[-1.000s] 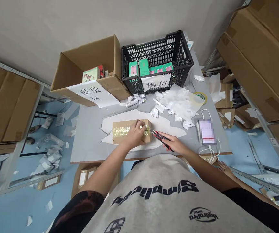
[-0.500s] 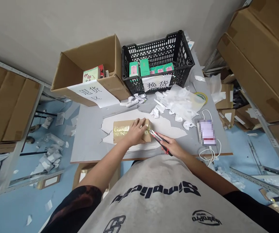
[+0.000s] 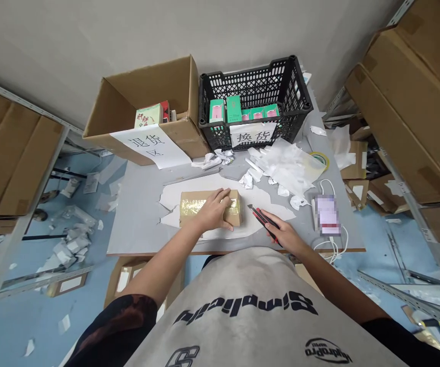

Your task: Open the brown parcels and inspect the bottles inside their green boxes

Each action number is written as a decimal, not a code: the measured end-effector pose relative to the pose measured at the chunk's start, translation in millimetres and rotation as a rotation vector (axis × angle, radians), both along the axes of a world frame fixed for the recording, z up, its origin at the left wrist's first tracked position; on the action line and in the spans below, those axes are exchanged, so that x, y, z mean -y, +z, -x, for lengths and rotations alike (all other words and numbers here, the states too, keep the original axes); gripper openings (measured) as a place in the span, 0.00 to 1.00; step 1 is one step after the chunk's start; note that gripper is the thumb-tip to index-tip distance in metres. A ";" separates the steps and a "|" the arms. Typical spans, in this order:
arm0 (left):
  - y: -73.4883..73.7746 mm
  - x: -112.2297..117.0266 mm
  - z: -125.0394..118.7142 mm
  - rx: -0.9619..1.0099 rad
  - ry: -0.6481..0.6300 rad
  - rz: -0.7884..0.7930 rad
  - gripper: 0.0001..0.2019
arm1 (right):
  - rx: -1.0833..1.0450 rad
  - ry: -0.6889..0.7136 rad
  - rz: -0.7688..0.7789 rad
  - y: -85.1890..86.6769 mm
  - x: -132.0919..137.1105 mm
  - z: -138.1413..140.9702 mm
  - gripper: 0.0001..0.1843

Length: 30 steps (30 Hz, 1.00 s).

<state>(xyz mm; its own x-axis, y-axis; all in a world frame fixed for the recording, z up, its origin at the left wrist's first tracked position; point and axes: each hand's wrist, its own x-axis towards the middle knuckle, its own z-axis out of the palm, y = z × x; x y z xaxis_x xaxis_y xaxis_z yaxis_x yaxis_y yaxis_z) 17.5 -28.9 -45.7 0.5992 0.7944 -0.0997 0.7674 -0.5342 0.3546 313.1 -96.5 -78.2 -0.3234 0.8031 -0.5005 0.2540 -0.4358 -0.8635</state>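
Note:
A small brown cardboard parcel (image 3: 192,205) wrapped in clear tape lies on the grey table (image 3: 139,204). My left hand (image 3: 215,210) rests on top of it, fingers curled over its right half, pressing it down. My right hand (image 3: 286,235) grips a red and black utility knife (image 3: 261,217). The blade tip points at the parcel's right end, a short gap away from it.
An open cardboard box (image 3: 151,112) with a paper sign and a black plastic crate (image 3: 256,99) of green and pink boxes stand at the back. Torn white wrappers (image 3: 284,163), a tape roll (image 3: 321,159), and a phone (image 3: 327,214) with a white cable lie at right. Shelves with cartons flank both sides.
The knife has drawn back to the right, off the parcel's right end. My left hand stays on the parcel. The view has shifted slightly.

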 end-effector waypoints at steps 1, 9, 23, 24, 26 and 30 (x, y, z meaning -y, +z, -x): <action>1.2 -1.1 2.2 0.029 0.003 0.003 0.42 | 0.063 0.032 -0.086 2.1 -2.1 -2.3 0.32; -4.2 -15.0 11.7 -0.050 -0.027 0.012 0.38 | 0.684 0.448 -0.822 8.4 -5.1 16.9 0.27; -4.0 -44.5 19.4 -0.167 -0.182 0.013 0.31 | 1.017 0.380 -1.027 -5.4 14.6 26.7 0.34; -4.7 -45.8 20.2 -0.169 -0.199 0.005 0.30 | 1.015 0.374 -1.026 -4.1 14.8 27.2 0.33; -5.9 -46.5 21.5 -0.167 -0.223 -0.006 0.29 | 1.014 0.360 -1.021 -1.5 13.8 27.9 0.31; -5.2 -43.9 20.5 -0.142 -0.189 0.021 0.30 | 0.990 0.373 -1.023 2.9 9.4 27.7 0.32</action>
